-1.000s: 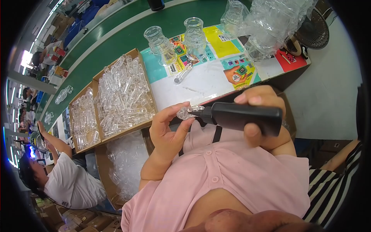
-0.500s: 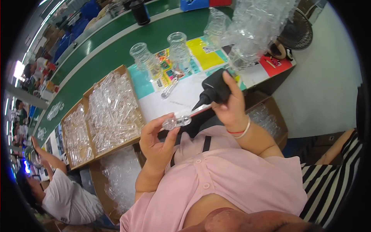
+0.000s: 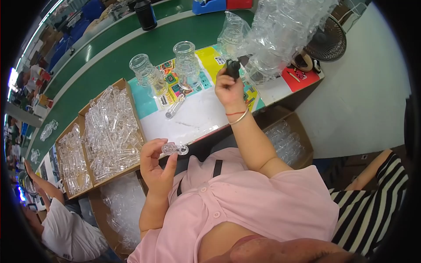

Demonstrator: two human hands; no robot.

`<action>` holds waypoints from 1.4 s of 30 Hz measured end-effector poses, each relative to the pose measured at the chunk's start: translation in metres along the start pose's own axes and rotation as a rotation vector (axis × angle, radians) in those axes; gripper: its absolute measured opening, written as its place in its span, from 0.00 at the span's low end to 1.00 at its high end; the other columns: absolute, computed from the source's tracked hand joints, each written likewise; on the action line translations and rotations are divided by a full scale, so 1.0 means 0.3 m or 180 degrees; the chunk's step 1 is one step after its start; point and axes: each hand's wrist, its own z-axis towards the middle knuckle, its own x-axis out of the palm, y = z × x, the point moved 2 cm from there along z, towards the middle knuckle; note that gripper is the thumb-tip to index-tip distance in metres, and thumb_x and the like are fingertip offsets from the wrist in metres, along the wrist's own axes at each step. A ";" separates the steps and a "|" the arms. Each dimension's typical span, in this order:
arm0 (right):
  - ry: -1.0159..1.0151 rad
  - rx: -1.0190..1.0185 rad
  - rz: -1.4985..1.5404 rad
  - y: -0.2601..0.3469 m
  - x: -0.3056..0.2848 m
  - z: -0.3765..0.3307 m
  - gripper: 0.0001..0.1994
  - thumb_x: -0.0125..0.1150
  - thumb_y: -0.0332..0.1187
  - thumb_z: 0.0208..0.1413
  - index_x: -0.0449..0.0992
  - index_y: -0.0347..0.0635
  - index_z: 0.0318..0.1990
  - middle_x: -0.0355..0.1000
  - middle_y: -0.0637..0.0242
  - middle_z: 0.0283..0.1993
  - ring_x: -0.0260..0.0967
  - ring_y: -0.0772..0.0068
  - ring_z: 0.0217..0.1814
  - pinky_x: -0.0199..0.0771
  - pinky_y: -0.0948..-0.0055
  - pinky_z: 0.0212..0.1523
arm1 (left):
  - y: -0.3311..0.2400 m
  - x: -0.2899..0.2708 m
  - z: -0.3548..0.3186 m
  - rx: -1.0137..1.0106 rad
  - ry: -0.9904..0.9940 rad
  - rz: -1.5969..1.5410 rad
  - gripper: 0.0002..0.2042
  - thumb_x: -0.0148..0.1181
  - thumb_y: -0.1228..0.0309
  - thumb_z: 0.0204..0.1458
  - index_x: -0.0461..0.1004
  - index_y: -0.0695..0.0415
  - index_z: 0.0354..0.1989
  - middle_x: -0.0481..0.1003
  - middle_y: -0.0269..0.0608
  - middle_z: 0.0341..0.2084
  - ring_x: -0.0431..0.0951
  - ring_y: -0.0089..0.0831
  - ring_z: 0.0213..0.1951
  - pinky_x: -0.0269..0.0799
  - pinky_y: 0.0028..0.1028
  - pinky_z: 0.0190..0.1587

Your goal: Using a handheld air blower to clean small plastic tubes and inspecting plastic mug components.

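Note:
My left hand (image 3: pixel 157 165) pinches a small clear tubular piece (image 3: pixel 175 149) between thumb and fingers, in front of the table's near edge. My right hand (image 3: pixel 230 91), a red string and a pale bangle at its wrist, is closed round a black bottle (image 3: pixel 233 69) over the far part of the table. The bottle's nozzle cannot be made out from this angle. A similar clear piece (image 3: pixel 176 106) lies on the white sheet (image 3: pixel 193 125) between the hands. Behind it stand two wide-mouthed clear vessels, one on the left (image 3: pixel 148 75) and one in the middle (image 3: pixel 186 65).
A cardboard tray (image 3: pixel 139 115) of many clear pieces lies at left. Plastic-wrapped clear vessels (image 3: pixel 280 39) pile up at the back right, beside a black fan (image 3: pixel 326 41). Open cartons (image 3: pixel 302 151) stand below the table. A person in white (image 3: pixel 72 230) sits at left.
My right hand has moved up and away with the black bottle, which was near the clear piece with its nozzle pointing down-left. The left hand keeps its piece; the view has shifted somewhat.

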 end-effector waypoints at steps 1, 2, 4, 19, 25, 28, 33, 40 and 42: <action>0.0076 -0.0073 0.0142 0.006 0.009 0.037 0.09 0.53 0.30 0.51 0.68 0.30 0.34 0.66 0.55 0.27 0.62 0.78 0.17 0.66 0.86 0.13 | 0.002 -0.001 0.004 -0.0033 0.0022 -0.0001 0.18 0.59 0.84 0.42 0.64 0.61 0.43 0.68 0.46 0.42 0.71 0.30 0.44 0.65 0.27 0.49; 0.0069 -0.0041 0.0143 0.018 0.004 0.066 0.09 0.53 0.30 0.51 0.68 0.30 0.34 0.66 0.55 0.27 0.62 0.78 0.17 0.66 0.86 0.13 | 0.004 -0.002 0.008 -0.0066 0.0046 -0.0002 0.17 0.59 0.84 0.44 0.64 0.61 0.43 0.67 0.44 0.42 0.71 0.31 0.44 0.65 0.28 0.50; 0.0130 -0.0418 0.0135 0.059 -0.024 0.114 0.13 0.49 0.35 0.54 0.67 0.30 0.36 0.67 0.53 0.28 0.64 0.76 0.17 0.70 0.85 0.15 | 0.018 -0.005 0.010 -0.0165 0.0047 0.0055 0.18 0.59 0.84 0.43 0.64 0.61 0.44 0.67 0.43 0.41 0.71 0.31 0.44 0.65 0.28 0.49; -0.0211 -0.0326 0.0000 0.066 -0.094 0.060 0.25 0.52 0.51 0.53 0.64 0.35 0.44 0.67 0.57 0.32 0.68 0.75 0.25 0.75 0.84 0.25 | 0.078 0.076 0.085 -0.0905 -0.0011 -0.0794 0.15 0.60 0.81 0.44 0.63 0.59 0.39 0.68 0.42 0.38 0.71 0.28 0.40 0.67 0.26 0.46; 0.1026 -0.0085 -0.2858 -0.210 -0.023 -0.237 0.27 0.54 0.49 0.54 0.62 0.36 0.53 0.66 0.51 0.46 0.70 0.66 0.43 0.71 0.72 0.44 | 0.117 0.104 0.088 -0.1818 0.0264 -0.1922 0.14 0.63 0.73 0.44 0.64 0.59 0.36 0.70 0.43 0.36 0.73 0.30 0.37 0.70 0.28 0.41; 0.1838 -0.0076 -0.4532 -0.242 -0.036 -0.305 0.24 0.52 0.43 0.56 0.61 0.36 0.54 0.60 0.47 0.56 0.67 0.62 0.52 0.67 0.68 0.51 | 0.132 0.173 0.097 -0.2166 0.0430 -0.2571 0.11 0.61 0.77 0.46 0.64 0.59 0.34 0.72 0.43 0.32 0.75 0.31 0.34 0.72 0.28 0.38; 0.1509 -0.0006 -0.4699 -0.218 -0.068 -0.321 0.20 0.51 0.35 0.57 0.61 0.38 0.55 0.63 0.45 0.54 0.66 0.60 0.53 0.62 0.63 0.57 | 0.181 0.165 0.113 -0.2537 0.0584 -0.1865 0.13 0.59 0.74 0.49 0.64 0.59 0.41 0.72 0.43 0.37 0.74 0.28 0.38 0.71 0.26 0.41; 0.0731 -0.0199 -0.3022 -0.138 -0.022 -0.297 0.19 0.50 0.36 0.57 0.60 0.40 0.54 0.71 0.51 0.44 0.71 0.58 0.46 0.58 0.49 0.60 | 0.189 -0.091 0.558 0.0501 -0.0199 0.2969 0.43 0.72 0.75 0.29 0.53 0.59 0.59 0.56 0.51 0.56 0.59 0.42 0.58 0.57 0.34 0.59; 0.0592 -0.0199 -0.2937 -0.154 -0.016 -0.300 0.19 0.50 0.36 0.57 0.59 0.40 0.55 0.70 0.50 0.44 0.73 0.58 0.43 0.60 0.52 0.59 | 0.317 -0.153 0.618 0.0027 0.0366 0.2629 0.44 0.72 0.75 0.29 0.53 0.57 0.59 0.60 0.50 0.55 0.62 0.41 0.56 0.57 0.33 0.59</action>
